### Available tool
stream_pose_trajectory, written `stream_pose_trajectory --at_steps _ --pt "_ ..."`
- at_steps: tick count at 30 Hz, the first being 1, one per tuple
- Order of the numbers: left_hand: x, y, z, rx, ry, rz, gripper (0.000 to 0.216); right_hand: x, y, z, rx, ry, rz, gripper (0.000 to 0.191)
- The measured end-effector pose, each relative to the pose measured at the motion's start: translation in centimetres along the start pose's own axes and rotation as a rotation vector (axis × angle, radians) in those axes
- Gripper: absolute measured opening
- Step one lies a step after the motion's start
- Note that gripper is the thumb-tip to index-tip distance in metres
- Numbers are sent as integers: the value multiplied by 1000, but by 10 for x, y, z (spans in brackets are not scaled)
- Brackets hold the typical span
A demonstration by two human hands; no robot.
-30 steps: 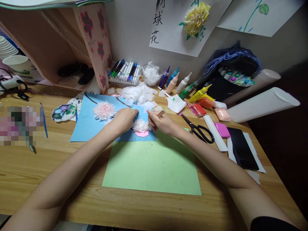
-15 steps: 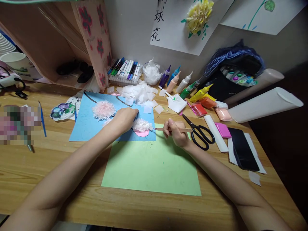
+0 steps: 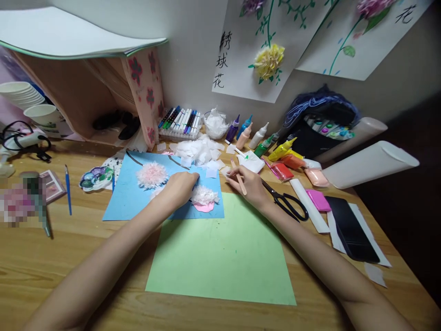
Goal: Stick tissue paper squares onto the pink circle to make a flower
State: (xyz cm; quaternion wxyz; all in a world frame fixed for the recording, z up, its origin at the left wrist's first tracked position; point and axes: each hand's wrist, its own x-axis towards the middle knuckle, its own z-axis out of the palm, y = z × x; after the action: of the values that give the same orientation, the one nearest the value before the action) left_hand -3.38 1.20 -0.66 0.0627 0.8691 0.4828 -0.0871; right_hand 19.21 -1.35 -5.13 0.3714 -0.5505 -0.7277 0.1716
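My left hand rests fingers down on the blue paper sheet, right beside a white tissue flower on a pink base. A second, pink tissue flower lies further left on the same sheet. My right hand is closed on a thin wooden stick, its tip pointing back toward loose white tissue squares. A green paper sheet lies in front of both hands.
Black scissors lie just right of my right hand. Paint bottles, markers, clay packs, a black phone and white rolls fill the back and right. A paint palette and brush sit left.
My right hand moved away from the white flower with the stick, then swung its tip back toward the tissue squares. The left hand stayed put. The camera tilted up.
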Motion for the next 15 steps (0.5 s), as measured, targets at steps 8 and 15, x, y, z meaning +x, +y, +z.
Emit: stream_pose_trajectory --at_steps 8,15 --pt "-3 -1 -3 -56 -2 16 48 -4 -6 1 86 22 19 8" --pt "-31 34 -25 -306 120 183 34 -40 -28 -6 688 -203 262 23"
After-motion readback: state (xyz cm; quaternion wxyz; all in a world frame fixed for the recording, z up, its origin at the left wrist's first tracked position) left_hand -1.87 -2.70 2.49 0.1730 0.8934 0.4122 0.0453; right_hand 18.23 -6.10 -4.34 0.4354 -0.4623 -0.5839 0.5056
